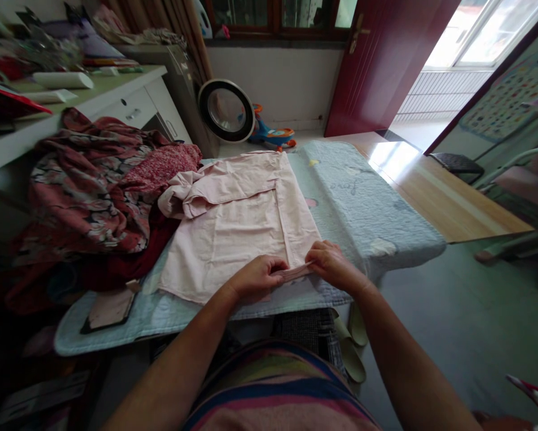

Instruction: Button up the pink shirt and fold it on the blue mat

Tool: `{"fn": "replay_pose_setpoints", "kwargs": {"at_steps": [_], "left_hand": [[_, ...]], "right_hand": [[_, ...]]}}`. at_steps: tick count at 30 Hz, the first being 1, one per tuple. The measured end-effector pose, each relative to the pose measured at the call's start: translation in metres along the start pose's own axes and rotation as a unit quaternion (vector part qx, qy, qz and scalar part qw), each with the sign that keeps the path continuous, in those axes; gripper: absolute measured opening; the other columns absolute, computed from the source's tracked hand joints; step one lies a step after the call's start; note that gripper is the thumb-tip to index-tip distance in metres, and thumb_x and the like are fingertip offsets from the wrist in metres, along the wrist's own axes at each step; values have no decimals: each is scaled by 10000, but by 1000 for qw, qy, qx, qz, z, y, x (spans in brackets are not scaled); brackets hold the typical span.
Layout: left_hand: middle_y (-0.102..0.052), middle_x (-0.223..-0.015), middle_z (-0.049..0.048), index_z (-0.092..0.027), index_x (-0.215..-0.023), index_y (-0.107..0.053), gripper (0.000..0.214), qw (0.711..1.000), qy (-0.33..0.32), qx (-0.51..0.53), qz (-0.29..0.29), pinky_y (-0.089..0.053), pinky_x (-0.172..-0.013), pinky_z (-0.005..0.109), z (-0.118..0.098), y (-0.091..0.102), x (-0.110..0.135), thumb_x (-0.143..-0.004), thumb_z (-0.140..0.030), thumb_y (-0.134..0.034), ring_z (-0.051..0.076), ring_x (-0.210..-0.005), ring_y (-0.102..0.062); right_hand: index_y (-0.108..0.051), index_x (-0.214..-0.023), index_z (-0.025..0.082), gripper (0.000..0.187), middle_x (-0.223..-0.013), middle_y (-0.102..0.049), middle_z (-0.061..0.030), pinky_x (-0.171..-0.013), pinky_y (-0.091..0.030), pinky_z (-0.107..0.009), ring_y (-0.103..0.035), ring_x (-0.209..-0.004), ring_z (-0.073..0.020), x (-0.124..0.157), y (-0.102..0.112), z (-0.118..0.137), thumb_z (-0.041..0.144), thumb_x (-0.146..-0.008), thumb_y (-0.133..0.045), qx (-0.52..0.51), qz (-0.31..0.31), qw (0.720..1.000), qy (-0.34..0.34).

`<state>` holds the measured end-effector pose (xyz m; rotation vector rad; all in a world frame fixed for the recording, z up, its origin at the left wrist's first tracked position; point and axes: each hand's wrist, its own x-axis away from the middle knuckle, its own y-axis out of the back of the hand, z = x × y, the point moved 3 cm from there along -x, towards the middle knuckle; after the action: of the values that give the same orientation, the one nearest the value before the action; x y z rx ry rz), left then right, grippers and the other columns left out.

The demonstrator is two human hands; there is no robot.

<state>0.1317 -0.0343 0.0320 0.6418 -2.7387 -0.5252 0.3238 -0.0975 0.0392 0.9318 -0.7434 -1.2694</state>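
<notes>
Left hand (260, 276) and right hand (335, 263) both pinch the near edge of one pale pink garment (239, 233) — it lies spread ahead of them on one light-blue quilted cover (380, 203) — with one patterned cloth heap (89, 191) to its left and one red door (380, 60) well beyond.

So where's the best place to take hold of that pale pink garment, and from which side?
Probably the near edge, coming from the wearer's side. The pale pink garment lies spread mostly flat, but there it forms a narrow strip between the left hand and right hand, easy to pinch. Its crumpled part looks harder to grip neatly.
</notes>
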Motion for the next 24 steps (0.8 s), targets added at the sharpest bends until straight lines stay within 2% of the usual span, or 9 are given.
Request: {"fn": "replay_pose_setpoints", "kwargs": {"at_steps": [4,8,12,15,17,18,21,22,24], "left_hand": [[-685,-876,16,-166,-995,-698,264,997,-22,-58,36,-425,-704,225,-3,-5,5,-850,-249,-495,148,-790,-588],[-700,-1050,35,-197,-1077,-688,398,987,-52,-141,64,-437,-864,253,-2,-11,9,-736,-86,-516,174,-957,-607],[-677,-987,34,-204,-1037,-696,358,969,-43,-224,92,-440,-788,242,-8,-15,15,-717,-104,-571,172,-883,-604],[-665,-880,15,-202,-961,-696,221,966,-36,-240,93,-423,-698,227,-15,-17,15,-750,-199,-630,156,-782,-590],[-652,-816,15,-198,-879,-689,124,965,-49,-249,69,-421,-685,233,-19,-18,11,-829,-245,-586,151,-743,-580],[-649,-819,23,-195,-868,-684,145,964,-60,-256,42,-431,-703,241,-21,-19,8,-867,-244,-547,154,-754,-581],[-639,-1013,73,-187,-997,-665,189,948,-101,-294,-71,-460,-864,296,-25,-23,-3,-888,-188,-510,197,-952,-580],[-619,-1098,89,-184,-1058,-650,222,940,-113,-308,-98,-454,-923,321,-24,-25,-6,-874,-170,-528,214,-1029,-560],[-581,-1196,101,-185,-1136,-622,292,928,-129,-331,-110,-439,-988,356,-20,-30,-10,-856,-144,-549,232,-1109,-524]], "right_hand": [[-688,-868,181,129,-924,-607,-58,-833,-388,-301,-501,-897,-187,18,4,-9,143,-890,-567,-2,28,999,26],[-683,-876,192,146,-948,-606,-67,-833,-408,-317,-504,-897,-196,34,-2,-10,172,-909,-542,17,38,998,47],[-662,-881,204,150,-972,-618,-72,-870,-417,-344,-530,-926,-205,53,-2,-4,174,-908,-518,13,34,997,68],[-638,-1010,211,174,-1000,-624,-72,-877,-438,-341,-564,-958,-204,68,1,-3,169,-892,-517,-52,12,996,70],[-602,-1099,211,231,-1031,-617,-73,-845,-461,-317,-583,-941,-190,73,3,-8,167,-899,-495,-112,-41,992,44],[-590,-1110,206,237,-1031,-612,-72,-817,-470,-303,-590,-915,-181,74,3,-13,168,-903,-481,-136,-77,988,19],[-590,-1023,188,181,-944,-597,-57,-753,-469,-293,-585,-820,-170,73,-1,-24,171,-892,-466,-149,-164,973,-71],[-588,-996,186,153,-914,-593,-50,-749,-465,-298,-578,-805,-173,71,-4,-27,183,-881,-487,-137,-175,970,-99],[-581,-980,183,140,-884,-589,-41,-764,-456,-314,-565,-816,-187,69,-10,-28,229,-849,-570,-102,-173,971,-130]]}}
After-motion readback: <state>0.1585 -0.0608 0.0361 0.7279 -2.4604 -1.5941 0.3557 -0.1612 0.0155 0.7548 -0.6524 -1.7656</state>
